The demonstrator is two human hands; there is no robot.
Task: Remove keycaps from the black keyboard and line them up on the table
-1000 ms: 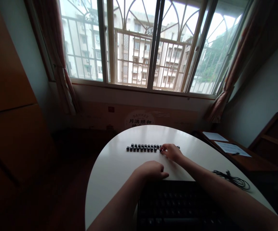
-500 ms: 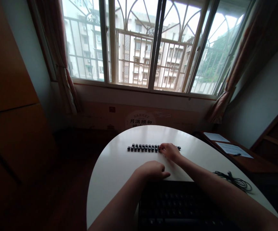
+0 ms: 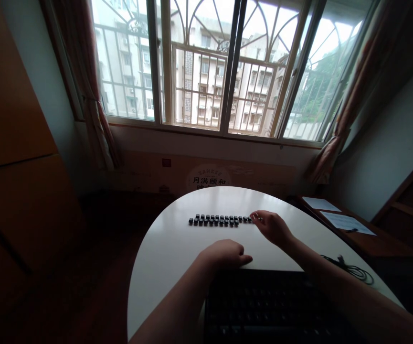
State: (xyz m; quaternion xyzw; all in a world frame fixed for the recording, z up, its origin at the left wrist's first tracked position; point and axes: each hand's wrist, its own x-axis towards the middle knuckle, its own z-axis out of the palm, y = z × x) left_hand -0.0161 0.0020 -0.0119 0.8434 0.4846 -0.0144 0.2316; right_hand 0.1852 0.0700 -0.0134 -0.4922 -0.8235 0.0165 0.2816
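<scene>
Small black keycaps point(image 3: 216, 221) stand in two rows across the white table, the back row reaching further right. At the right part of that back row is my right hand point(image 3: 272, 227), fingers bent and tips drawn together beside a keycap; whether anything is between them I cannot make out. My left hand point(image 3: 227, 253) rests on the table at the far edge of a black keyboard point(image 3: 263, 306), fingers curled under and thumb pointing right. Its palm is hidden. The keyboard lies dark beneath my forearms.
The round white table point(image 3: 163, 267) bears a coiled black cable point(image 3: 349, 270) at the right, beside my right forearm. Beyond its right edge, a brown wooden surface point(image 3: 381, 241) holds paper sheets point(image 3: 347, 222) and a pen point(image 3: 352, 230). A barred window point(image 3: 206, 86) faces me.
My right hand has moved right, from the end of the front row to further along the back row. Keycaps it covered now show. My left hand stays in place.
</scene>
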